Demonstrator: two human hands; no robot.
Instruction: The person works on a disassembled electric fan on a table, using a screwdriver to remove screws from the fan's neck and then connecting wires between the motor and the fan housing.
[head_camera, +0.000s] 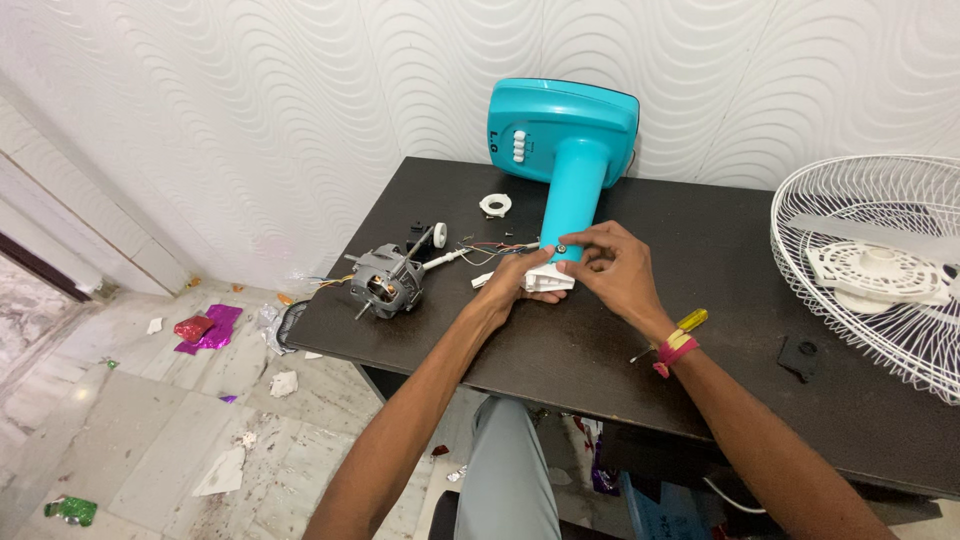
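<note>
Bare dark table (560, 350) lies open before both hands; a fan motor (385, 280) blocks the left, a turquoise stand (572, 190) behind, a white grille (880, 270) right.

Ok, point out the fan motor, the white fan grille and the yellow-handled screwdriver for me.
fan motor (385, 282), head view, on its grey metal body.
white fan grille (880, 210), head view, on the upper wire spokes.
yellow-handled screwdriver (692, 320), head view, on the yellow handle beside the wrist.
</note>
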